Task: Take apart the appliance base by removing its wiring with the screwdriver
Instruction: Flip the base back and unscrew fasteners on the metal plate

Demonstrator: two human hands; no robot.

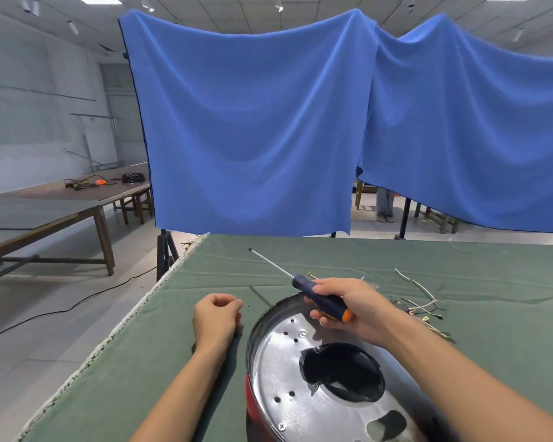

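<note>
While gripped in right hand (348,306), screwdriver (320,299) held above far rim of base (304,378), shaft pointing up-left over green cloth (173,346), tip clear of everything. Handle dark blue with orange end; no readable writing on it or elsewhere. Left hand (216,317) resting on cloth just left of base, fingers loosely curled, thumb and forefinger tips near each other; cannot tell if pinching anything. Loose wires (423,301) lying on cloth right of base. Blue drapes (253,122) hung behind table.

Single head view: looks forward, down over near green table (460,256), blue curtain (253,122) behind.
</note>
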